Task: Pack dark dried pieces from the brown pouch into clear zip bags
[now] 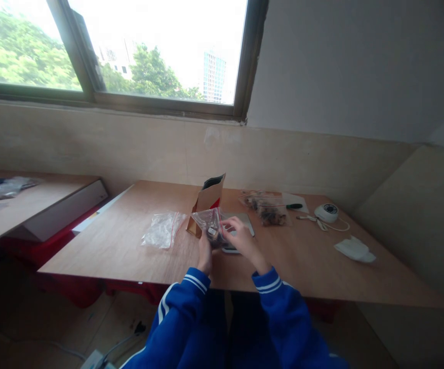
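Two bare hands in blue sleeves with white cuff stripes, raised over the near middle of a plywood table [129,256]. Left hand [205,254] gripping the near left side of a small clear zip bag [210,225], fingers closed on the plastic. Right hand [241,238] pinching the same bag from the right, fingertips on its upper edge. Bag held just above the tabletop, between both hands, dark small contents showing through; what these are cannot be told. Directly beneath and behind the bag, a flat grey scale-like slab [241,221], partly hidden by the right hand. Just beyond the bag, touching or nearly touching it, a brown paper pouch [207,199] standing upright, top open, dark lining inside, red patch low on its front. Left of the pouch, an empty-looking clear zip bag with a red seal line [162,230], lying flat, apart from the hands. Far right of the pouch, another clear bag holding brown bits [266,209]. Beside that, a dark pen or marker [294,206] on a white sheet. Further right, a small round white device [326,211] with a white cord. Near right, a crumpled white face mask [355,249], well apart from the hands. At far left, a second table [33,205] with plastic packets on it.
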Available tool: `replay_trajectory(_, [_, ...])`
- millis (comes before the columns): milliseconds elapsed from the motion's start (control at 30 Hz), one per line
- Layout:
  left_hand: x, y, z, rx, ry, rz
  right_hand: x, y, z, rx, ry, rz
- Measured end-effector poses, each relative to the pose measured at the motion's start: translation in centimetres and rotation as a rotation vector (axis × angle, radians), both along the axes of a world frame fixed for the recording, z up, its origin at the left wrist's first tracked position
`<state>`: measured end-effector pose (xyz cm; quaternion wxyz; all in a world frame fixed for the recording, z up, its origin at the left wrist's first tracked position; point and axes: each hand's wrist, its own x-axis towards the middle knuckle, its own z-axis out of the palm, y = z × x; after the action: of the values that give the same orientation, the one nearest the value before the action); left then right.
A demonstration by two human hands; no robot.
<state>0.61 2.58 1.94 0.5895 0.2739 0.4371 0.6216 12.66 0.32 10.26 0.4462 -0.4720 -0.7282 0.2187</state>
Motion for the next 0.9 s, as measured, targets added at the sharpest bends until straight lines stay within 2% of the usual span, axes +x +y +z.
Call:
replay_trajectory(133, [-0.3, 0.6, -0.8, 0.041, 0.107, 0.098, -0.2, 0.9, 0.1, -0.201, -0.049, 0.219])
replay_trajectory(233, [-0.4, 0.6, -1.2, 0.075, 0.163, 0.111, -0.9, 1.5, 0.0, -0.194, -0.133, 0.314])
replay_trajectory(333, [-0.5, 0.6, -1.7, 0.081, 0.201, 0.117, -1.5, 2.3, -0.4, -0.208, -0.194, 0.307])
replay_trajectory(500, [-0.8, 0.7, -2.3, 0.065, 0.226, 0.142, -1.4, 3.8, -0.7, -0.350, -0.186, 0.371])
replay_trajectory(733, [-0.7, 0.7, -2.7, 0.074, 0.170, 0.125, -0.2, 4.6, -1.0, -0.571, -0.024, 0.336])
replay_trajectory(900, [-0.7, 0.6, -2.5, 0.034, 0.113, 0.147, 0.6, 4.7, -0.6, -0.529, 0.056, 0.339])
